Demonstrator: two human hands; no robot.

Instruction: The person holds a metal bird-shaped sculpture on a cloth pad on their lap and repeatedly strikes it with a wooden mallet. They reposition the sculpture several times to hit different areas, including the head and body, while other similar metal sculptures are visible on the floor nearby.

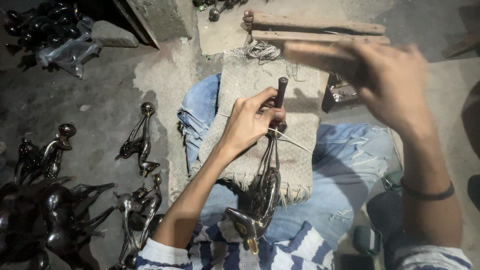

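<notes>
Fingers (260, 107) of the left hand (247, 125) pinch the dark bird figure (267, 185) at its top; it lies long on the lap cloth (240, 90). Blurred right hand (390, 85) grips a wooden stick (312, 52) above.

A dark, glossy bird figurine (265, 192) with a long slender neck lies lengthwise on a burlap mat across the lap. Its beaked head points toward the person, its far end held upright.

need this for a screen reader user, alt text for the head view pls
A seated person's left hand steadies a glossy dark bird figurine on a burlap cloth across their lap, while the blurred right hand is raised. Similar figurines lie on the floor.
</notes>
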